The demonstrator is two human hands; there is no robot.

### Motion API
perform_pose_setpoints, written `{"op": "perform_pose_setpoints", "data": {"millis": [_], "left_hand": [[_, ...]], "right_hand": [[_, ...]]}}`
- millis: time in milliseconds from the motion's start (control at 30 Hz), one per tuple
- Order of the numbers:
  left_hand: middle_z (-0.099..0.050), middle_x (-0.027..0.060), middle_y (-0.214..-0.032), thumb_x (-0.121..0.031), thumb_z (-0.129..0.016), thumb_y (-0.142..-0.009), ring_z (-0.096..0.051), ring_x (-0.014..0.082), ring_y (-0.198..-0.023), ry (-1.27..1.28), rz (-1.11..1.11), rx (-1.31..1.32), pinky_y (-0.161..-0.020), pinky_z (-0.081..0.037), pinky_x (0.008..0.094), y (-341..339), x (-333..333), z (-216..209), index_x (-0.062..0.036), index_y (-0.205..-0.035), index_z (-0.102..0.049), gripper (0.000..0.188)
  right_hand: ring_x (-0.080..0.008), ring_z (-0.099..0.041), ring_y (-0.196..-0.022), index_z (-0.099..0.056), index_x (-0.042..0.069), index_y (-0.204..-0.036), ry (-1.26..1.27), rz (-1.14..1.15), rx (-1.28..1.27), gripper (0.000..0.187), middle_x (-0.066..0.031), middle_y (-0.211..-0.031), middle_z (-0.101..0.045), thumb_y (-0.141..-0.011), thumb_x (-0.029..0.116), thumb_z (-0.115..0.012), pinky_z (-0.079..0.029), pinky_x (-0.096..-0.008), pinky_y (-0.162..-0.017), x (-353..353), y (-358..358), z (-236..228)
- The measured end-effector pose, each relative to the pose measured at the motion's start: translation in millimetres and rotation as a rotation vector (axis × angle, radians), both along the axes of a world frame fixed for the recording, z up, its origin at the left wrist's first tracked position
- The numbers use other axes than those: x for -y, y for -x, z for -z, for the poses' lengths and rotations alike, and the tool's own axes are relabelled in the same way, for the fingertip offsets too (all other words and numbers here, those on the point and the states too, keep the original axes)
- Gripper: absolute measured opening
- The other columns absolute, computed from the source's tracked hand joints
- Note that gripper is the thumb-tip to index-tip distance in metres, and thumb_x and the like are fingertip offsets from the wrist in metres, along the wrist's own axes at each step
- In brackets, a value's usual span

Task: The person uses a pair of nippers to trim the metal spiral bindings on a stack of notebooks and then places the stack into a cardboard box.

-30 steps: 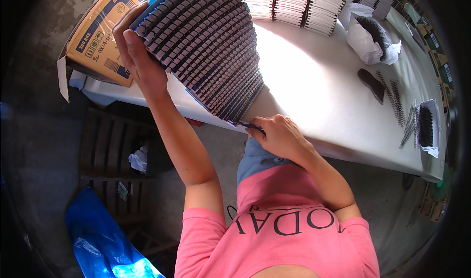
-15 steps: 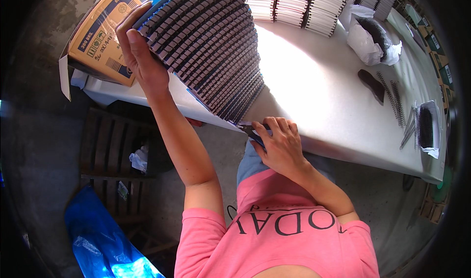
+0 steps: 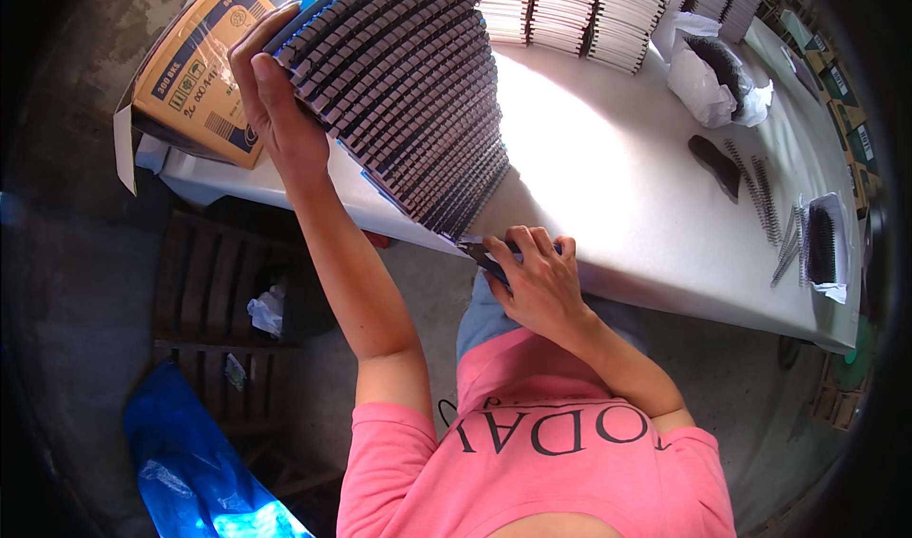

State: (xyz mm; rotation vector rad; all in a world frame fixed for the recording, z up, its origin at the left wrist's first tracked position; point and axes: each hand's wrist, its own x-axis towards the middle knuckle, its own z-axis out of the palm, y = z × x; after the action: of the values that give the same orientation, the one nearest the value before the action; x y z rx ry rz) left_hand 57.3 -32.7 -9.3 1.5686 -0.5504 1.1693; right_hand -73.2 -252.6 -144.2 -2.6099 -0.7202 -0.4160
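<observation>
A tall stack of spiral-bound notebooks [image 3: 408, 111] stands at the table's front left, its rows of dark binding coils turned toward me. My left hand [image 3: 290, 125] lies along the stack's upper left side, fingers stretched out and thumb apart, steadying it. At the stack's lower end, my right hand [image 3: 541, 277] is closed round dark-handled pliers [image 3: 490, 261]. Their jaws meet the end of a coil at the bottom corner, though the exact contact is too small to make out.
More bound notebooks [image 3: 560, 11] line the back of the white-covered table [image 3: 617, 177]. On its right lie loose coils [image 3: 765, 201], a dark brown oblong object [image 3: 714, 168] and paper-wrapped coil bundles [image 3: 722, 77]. A cardboard box [image 3: 195, 73] stands left, above a slatted wooden pallet [image 3: 209, 282].
My left hand has shifted very slightly right along the stack's side. The right hand's fingers have moved a little on the pliers, which stay at the same corner.
</observation>
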Motion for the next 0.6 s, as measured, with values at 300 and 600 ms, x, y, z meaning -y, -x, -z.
{"op": "perform_pose_setpoints", "data": {"millis": [300, 600], "left_hand": [[-0.054, 0.0085, -0.113, -0.037, -0.034, -0.101, -0.050, 0.0132, -0.103, 0.022, 0.090, -0.039, -0.093, -0.036, 0.0262, 7, 7, -3, -0.0031, -0.117, -0.055, 0.043], [-0.055, 0.0122, -0.114, -0.037, -0.033, -0.100, -0.050, 0.0218, -0.112, -0.138, -0.057, 0.097, -0.100, -0.033, 0.0334, 1, 4, -3, -0.0010, -0.114, -0.056, 0.045]], "right_hand": [[-0.0343, -0.063, -0.081, -0.062, 0.008, -0.103, -0.078, -0.067, -0.444, 0.025, -0.0149, -0.086, -0.064, -0.083, 0.023, -0.059, -0.047, -0.0466, -0.071, -1, -10, -4], [-0.0362, -0.063, -0.090, -0.062, 0.012, -0.113, -0.015, -0.054, -0.648, 0.034, -0.0165, -0.096, -0.064, -0.085, 0.032, -0.058, -0.048, -0.0490, -0.082, 14, -27, -42]]}}
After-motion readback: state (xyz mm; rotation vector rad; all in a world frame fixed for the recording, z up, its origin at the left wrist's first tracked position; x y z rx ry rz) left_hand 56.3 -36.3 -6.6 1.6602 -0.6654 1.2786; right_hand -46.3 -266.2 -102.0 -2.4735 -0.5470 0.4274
